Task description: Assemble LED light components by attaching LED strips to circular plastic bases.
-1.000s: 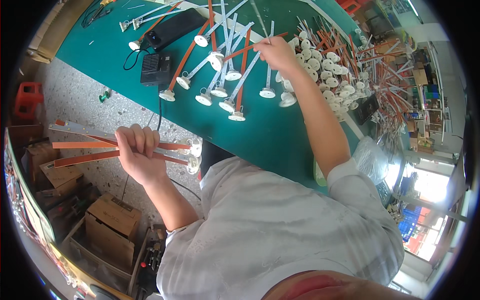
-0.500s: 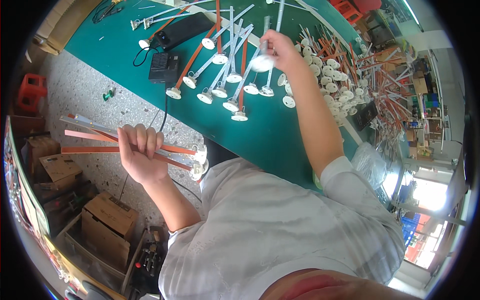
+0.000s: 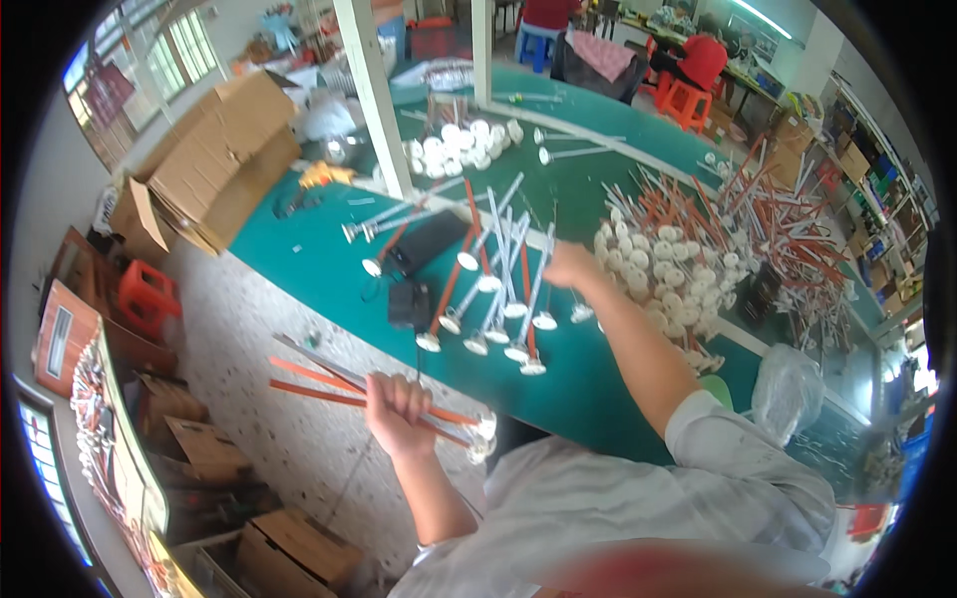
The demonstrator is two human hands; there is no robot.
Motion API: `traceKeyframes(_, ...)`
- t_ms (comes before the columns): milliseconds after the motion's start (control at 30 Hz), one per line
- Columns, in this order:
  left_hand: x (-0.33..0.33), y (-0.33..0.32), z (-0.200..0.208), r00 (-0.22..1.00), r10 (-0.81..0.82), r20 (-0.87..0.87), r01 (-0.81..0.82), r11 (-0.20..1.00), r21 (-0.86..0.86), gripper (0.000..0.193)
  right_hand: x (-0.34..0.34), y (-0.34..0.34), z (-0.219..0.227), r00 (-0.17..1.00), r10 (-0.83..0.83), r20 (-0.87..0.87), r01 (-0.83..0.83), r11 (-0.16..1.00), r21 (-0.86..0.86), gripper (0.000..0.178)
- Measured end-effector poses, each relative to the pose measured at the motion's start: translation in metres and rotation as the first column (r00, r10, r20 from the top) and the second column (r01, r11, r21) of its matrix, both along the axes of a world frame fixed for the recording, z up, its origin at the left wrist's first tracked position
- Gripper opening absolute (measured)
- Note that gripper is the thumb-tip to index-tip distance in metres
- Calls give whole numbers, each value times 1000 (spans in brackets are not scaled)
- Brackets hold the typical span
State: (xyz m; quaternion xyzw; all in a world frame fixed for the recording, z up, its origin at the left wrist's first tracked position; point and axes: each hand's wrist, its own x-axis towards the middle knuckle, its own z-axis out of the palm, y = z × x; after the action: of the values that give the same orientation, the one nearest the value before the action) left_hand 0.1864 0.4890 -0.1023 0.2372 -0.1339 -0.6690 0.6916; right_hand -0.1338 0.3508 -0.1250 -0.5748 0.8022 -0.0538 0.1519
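Left hand [image 3: 397, 407] gripping light-looking, stiff-seeming strips [image 3: 319, 394] beside desk [image 3: 588, 404], mid-length seeming best; right hand [image 3: 573, 267] reaching over desk, hold unclear.

Two hands [image 3: 400, 411], two table posts [image 3: 375, 100]

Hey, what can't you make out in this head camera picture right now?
All in the head view:
Middles of the held strips: covered by the left grip.
Whether the right grip holds anything: it is too blurred and small.
How many white discs are heaped at right: they overlap.
Bottom of the lower-left cardboard box: cut off by the lower edge.
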Motion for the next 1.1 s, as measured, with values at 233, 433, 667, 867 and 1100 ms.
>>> traceKeyframes(233,6,8,4,1000,-8,-3,7,998,-58,40,-7,3,8,971,-150,186,161,986,-44,41)
traceKeyframes(433,2,7,6,1000,-9,-15,9,1000,-15,38,2,9,35,936,-180,303,190,982,-4,33)
traceKeyframes(667,-1,15,11,998,-33,46,36,998,-50,38,16,-1,-12,1000,22,12,-21,995,-99,37)
traceKeyframes(867,-8,12,21,988,-25,155,20,999,37,39,-2,-5,-35,898,-157,412,269,935,-231,36)
traceKeyframes(1100,-12,19,6,983,-148,110,154,987,-44,39,26,2,15,501,-145,853,385,920,-70,23)
